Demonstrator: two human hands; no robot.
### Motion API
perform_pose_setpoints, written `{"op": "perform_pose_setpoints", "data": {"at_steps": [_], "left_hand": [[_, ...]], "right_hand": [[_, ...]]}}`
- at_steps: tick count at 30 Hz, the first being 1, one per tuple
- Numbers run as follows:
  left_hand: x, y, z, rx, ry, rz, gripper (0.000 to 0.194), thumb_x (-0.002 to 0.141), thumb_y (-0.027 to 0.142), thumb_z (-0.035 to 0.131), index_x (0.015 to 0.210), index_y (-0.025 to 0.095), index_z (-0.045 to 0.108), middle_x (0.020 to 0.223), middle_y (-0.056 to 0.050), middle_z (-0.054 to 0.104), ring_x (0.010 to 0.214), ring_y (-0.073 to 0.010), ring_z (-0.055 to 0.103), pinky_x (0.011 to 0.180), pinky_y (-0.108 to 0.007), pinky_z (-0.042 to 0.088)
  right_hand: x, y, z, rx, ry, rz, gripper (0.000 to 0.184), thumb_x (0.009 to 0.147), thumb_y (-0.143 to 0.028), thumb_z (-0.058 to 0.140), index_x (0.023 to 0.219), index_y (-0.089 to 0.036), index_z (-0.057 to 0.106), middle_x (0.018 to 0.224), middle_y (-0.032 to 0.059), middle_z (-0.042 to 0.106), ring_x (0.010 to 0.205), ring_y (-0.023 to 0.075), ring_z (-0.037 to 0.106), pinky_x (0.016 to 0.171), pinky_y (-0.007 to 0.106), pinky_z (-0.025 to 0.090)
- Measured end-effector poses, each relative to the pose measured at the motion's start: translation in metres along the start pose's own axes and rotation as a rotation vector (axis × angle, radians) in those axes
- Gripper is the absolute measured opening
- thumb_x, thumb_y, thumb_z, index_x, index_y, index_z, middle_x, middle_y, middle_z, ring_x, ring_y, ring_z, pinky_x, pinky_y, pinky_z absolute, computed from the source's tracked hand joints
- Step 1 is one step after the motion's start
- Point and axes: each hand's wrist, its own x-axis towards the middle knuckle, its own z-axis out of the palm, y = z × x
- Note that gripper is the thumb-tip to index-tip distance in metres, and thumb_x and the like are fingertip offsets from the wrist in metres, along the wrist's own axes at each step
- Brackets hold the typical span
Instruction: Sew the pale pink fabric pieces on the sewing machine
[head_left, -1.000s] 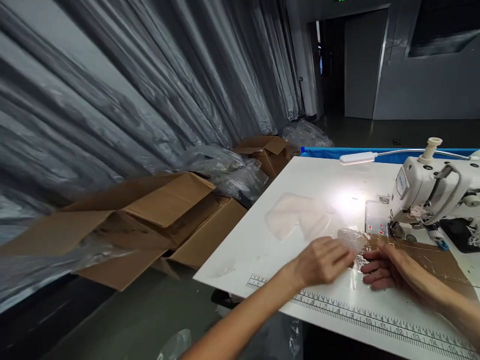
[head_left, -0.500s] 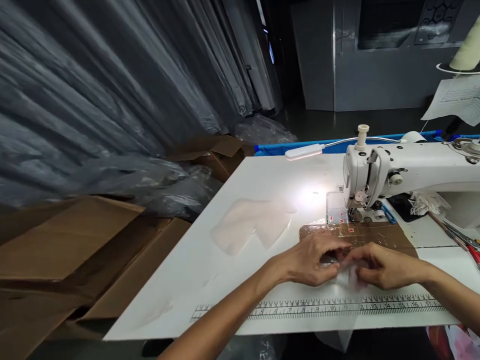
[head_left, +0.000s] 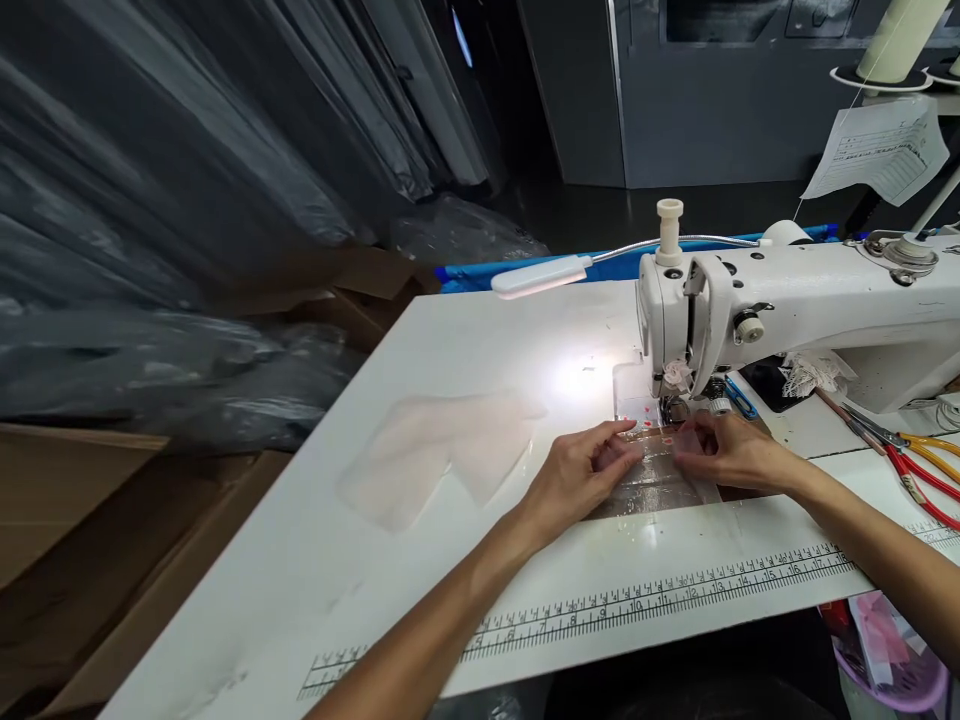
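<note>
A piece of thin, see-through fabric (head_left: 661, 482) stretches between my two hands, over a brown patch on the table just in front of the needle area of a white sewing machine (head_left: 817, 295). My left hand (head_left: 577, 472) pinches the fabric's left side between thumb and fingers. On the right, my right hand (head_left: 739, 455) grips the other side close to the presser foot (head_left: 673, 408), its fingertips partly hidden. A second sheer, pale pink fabric piece (head_left: 439, 445) lies flat on the table to the left.
A printed ruler scale (head_left: 637, 605) runs along the front of the white table (head_left: 360, 590). Red-handled scissors (head_left: 919, 480) and a blue tool (head_left: 741, 398) lie at the right. The lamp (head_left: 541, 277) lights the surface. Cardboard boxes (head_left: 172, 570) stand left; a purple basket (head_left: 926, 690) is below right.
Both hands have moved up toward the presser foot and apart, spreading the sheer fabric that was bunched between them and hung over the front edge. The view has shifted right.
</note>
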Motion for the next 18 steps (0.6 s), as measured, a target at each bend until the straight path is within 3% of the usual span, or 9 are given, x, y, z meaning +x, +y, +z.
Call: {"op": "perform_pose_setpoints", "data": {"at_steps": [2, 5, 8, 10, 12, 15, 18], "left_hand": [[0.001, -0.001, -0.002, -0.012, 0.008, -0.072, 0.035, 0.083, 0.042, 0.067, 0.112, 0.023, 0.070, 0.071, 0.003, 0.069, 0.047, -0.0096, 0.051, 0.052, -0.024, 0.049], [0.002, -0.006, -0.005, 0.048, 0.022, -0.105, 0.034, 0.083, 0.042, 0.069, 0.112, 0.024, 0.070, 0.071, 0.003, 0.068, 0.049, -0.0106, 0.054, 0.053, -0.024, 0.051], [0.005, -0.009, -0.010, 0.284, 0.142, 0.074, 0.029, 0.087, 0.038, 0.066, 0.112, 0.024, 0.070, 0.086, -0.003, 0.071, 0.068, -0.0161, 0.063, 0.059, -0.028, 0.054], [0.006, -0.010, -0.015, 0.405, 0.188, 0.254, 0.023, 0.092, 0.034, 0.060, 0.109, 0.023, 0.071, 0.097, -0.007, 0.072, 0.080, -0.0195, 0.065, 0.065, -0.032, 0.055], [0.006, -0.009, -0.019, 0.397, 0.093, 0.417, 0.022, 0.095, 0.029, 0.055, 0.108, 0.024, 0.072, 0.104, -0.008, 0.072, 0.087, -0.0197, 0.067, 0.072, -0.035, 0.057], [0.001, -0.006, -0.017, 0.307, -0.168, 0.578, 0.024, 0.095, 0.029, 0.057, 0.116, 0.027, 0.069, 0.115, -0.007, 0.072, 0.099, -0.0196, 0.068, 0.084, -0.038, 0.058], [-0.006, -0.003, -0.004, 0.377, -0.233, 0.640, 0.028, 0.094, 0.033, 0.060, 0.119, 0.024, 0.068, 0.121, -0.009, 0.070, 0.106, -0.0248, 0.067, 0.089, -0.046, 0.055]], "right_hand": [[0.004, 0.006, 0.003, 0.046, 0.065, 0.028, 0.014, 0.082, -0.030, 0.061, 0.088, -0.019, 0.066, 0.067, 0.0015, 0.062, 0.064, 0.0169, 0.056, 0.058, 0.028, 0.041], [0.010, 0.015, 0.002, 0.268, 0.097, 0.080, 0.014, 0.086, -0.027, 0.050, 0.081, -0.018, 0.060, 0.066, 0.0025, 0.062, 0.066, 0.0176, 0.060, 0.058, 0.027, 0.045], [0.009, 0.014, -0.003, 0.434, 0.090, 0.133, 0.023, 0.091, -0.029, 0.040, 0.079, -0.018, 0.057, 0.076, 0.0057, 0.065, 0.068, 0.0179, 0.062, 0.059, 0.028, 0.050], [0.007, 0.010, -0.005, 0.396, 0.103, 0.137, 0.030, 0.094, -0.034, 0.037, 0.077, -0.017, 0.056, 0.078, 0.0071, 0.065, 0.069, 0.0183, 0.062, 0.060, 0.030, 0.049], [0.004, 0.006, -0.005, 0.228, 0.116, 0.118, 0.031, 0.093, -0.041, 0.042, 0.075, -0.018, 0.055, 0.073, 0.0057, 0.063, 0.070, 0.0193, 0.060, 0.061, 0.031, 0.046], [-0.002, 0.005, -0.004, -0.060, 0.127, 0.114, 0.027, 0.079, -0.045, 0.066, 0.074, -0.021, 0.054, 0.066, 0.0019, 0.059, 0.068, 0.0202, 0.057, 0.060, 0.031, 0.040], [-0.009, 0.010, -0.006, -0.143, 0.095, 0.115, 0.020, 0.071, -0.031, 0.071, 0.072, -0.022, 0.054, 0.063, -0.0007, 0.057, 0.065, 0.0178, 0.054, 0.058, 0.029, 0.036]]}}
